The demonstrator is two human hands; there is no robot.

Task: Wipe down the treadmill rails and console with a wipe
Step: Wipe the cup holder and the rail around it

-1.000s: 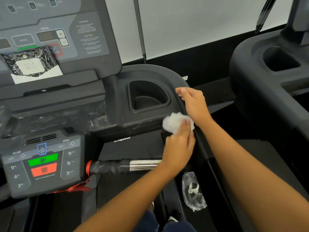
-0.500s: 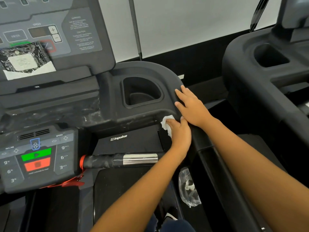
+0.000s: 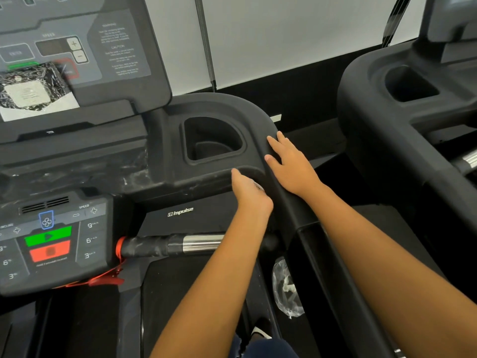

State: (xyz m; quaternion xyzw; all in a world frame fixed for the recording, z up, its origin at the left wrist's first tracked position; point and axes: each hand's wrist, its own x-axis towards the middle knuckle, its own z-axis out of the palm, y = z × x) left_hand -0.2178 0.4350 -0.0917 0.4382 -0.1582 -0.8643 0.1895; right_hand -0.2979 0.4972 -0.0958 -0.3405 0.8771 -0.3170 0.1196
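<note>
The black treadmill console (image 3: 165, 151) fills the left and centre, with a cup holder (image 3: 211, 140) and a curved right rail (image 3: 291, 202) running down toward me. My left hand (image 3: 249, 192) presses a white wipe (image 3: 258, 186) against the console's lower front edge below the cup holder; only a sliver of the wipe shows under the fingers. My right hand (image 3: 290, 164) rests flat with straight fingers on the curved rail just right of the cup holder.
A lower control panel (image 3: 51, 239) with green and red buttons sits at left, with a chrome-and-black handlebar (image 3: 175, 245) beside it. A crumpled clear plastic bag (image 3: 286, 288) lies beside the rail. A second treadmill (image 3: 387, 104) stands at right.
My left hand slid the wipe left along the console's front edge, and the wipe went from clearly visible to mostly hidden under the hand. The right hand flattened onto the rail.
</note>
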